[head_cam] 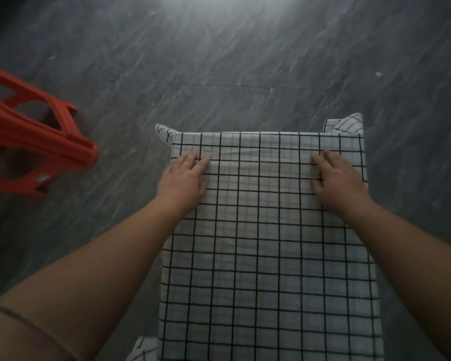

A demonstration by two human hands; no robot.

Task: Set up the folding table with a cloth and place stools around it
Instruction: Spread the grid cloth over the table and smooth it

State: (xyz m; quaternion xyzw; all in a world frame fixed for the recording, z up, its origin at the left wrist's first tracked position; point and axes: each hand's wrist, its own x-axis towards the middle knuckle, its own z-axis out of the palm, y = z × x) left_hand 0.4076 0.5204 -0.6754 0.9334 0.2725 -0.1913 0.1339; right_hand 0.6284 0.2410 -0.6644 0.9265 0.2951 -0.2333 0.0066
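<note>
A white cloth with a black grid pattern [266, 243] covers the whole top of the folding table, and the table itself is hidden beneath it. Corners of the cloth hang off at the far left, far right and near left. My left hand [184, 179] rests flat on the cloth near its far left edge, fingers straight. My right hand [336, 178] lies flat near the far right edge, fingers extended. A red plastic stool [34, 142] lies tipped on its side on the floor to the left, its legs pointing toward the table.
Dark grey marbled floor [245, 61] surrounds the table on all sides. A bright glare falls on the floor at the top centre.
</note>
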